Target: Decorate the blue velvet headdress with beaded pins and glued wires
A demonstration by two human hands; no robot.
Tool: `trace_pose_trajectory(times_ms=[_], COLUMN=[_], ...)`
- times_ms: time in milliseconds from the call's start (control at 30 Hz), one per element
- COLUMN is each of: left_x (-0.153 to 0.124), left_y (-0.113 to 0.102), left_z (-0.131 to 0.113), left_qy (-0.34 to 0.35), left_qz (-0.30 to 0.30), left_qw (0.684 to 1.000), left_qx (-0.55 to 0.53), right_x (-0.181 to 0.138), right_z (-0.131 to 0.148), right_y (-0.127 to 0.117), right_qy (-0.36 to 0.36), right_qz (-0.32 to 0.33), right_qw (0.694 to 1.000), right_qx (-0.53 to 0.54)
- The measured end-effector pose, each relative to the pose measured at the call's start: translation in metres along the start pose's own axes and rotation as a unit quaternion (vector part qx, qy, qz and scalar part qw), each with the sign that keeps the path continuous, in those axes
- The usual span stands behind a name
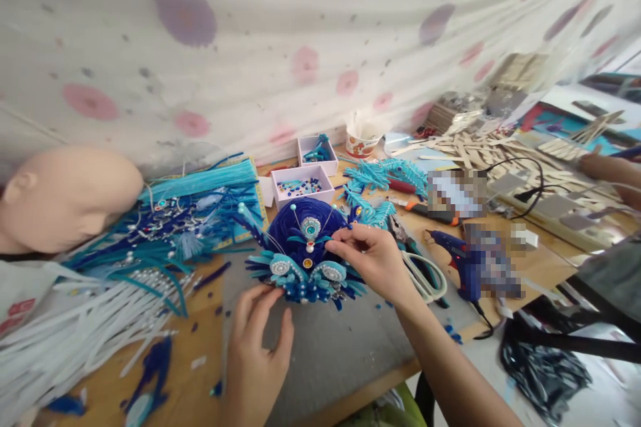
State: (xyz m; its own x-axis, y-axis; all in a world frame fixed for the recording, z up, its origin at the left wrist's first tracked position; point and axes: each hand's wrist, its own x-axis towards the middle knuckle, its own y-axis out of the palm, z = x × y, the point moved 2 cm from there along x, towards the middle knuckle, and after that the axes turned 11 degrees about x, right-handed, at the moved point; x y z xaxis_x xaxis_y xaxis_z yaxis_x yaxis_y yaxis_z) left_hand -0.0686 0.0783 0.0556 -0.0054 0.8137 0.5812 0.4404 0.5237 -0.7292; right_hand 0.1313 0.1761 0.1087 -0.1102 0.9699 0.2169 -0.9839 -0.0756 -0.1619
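A blue ornament [306, 250] of dark velvety coils, turquoise fuzzy leaves, beads, pearls and gem-like discs sits on a grey mat [350, 347]. At its lower left edge, my left hand [260, 340] rests its fingertips, the thumb held away. My right hand [373, 257] pinches at the ornament's right side, near thin wires tipped with beads. Whatever lies between those fingertips is too small or hidden to name. Close to my right wrist lie pale-handled scissors [425, 277].
Two small boxes [303, 185] with beads and pieces stand behind. A mannequin head [75, 197] and fuzzy stems [200, 183] lie left. Right are a blue glue gun [461, 260], a power strip [575, 223] and wooden sticks [465, 150]. Another person's arm [608, 177] reaches in.
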Motion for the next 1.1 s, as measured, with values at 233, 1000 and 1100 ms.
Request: trace_pose_trajectory(times_ms=[233,1000,1100], left_x=[0.004,0.007,0.002], left_y=[-0.004,-0.013,-0.016], left_z=[0.000,0.006,0.007], left_qy=[0.011,-0.007,-0.011], left_qz=[0.022,0.069,0.066], left_qw=[1.000,0.996,0.996], left_qx=[-0.002,-0.047,-0.058], right_x=[0.000,-0.012,-0.011], right_z=[0.001,0.023,0.022], right_y=[0.003,-0.020,-0.016], right_qy=[0.010,0.031,0.045], right_qz=[0.022,0.054,0.051], right_qw=[1.000,0.997,0.996], right_qx=[-0.007,-0.050,-0.053])
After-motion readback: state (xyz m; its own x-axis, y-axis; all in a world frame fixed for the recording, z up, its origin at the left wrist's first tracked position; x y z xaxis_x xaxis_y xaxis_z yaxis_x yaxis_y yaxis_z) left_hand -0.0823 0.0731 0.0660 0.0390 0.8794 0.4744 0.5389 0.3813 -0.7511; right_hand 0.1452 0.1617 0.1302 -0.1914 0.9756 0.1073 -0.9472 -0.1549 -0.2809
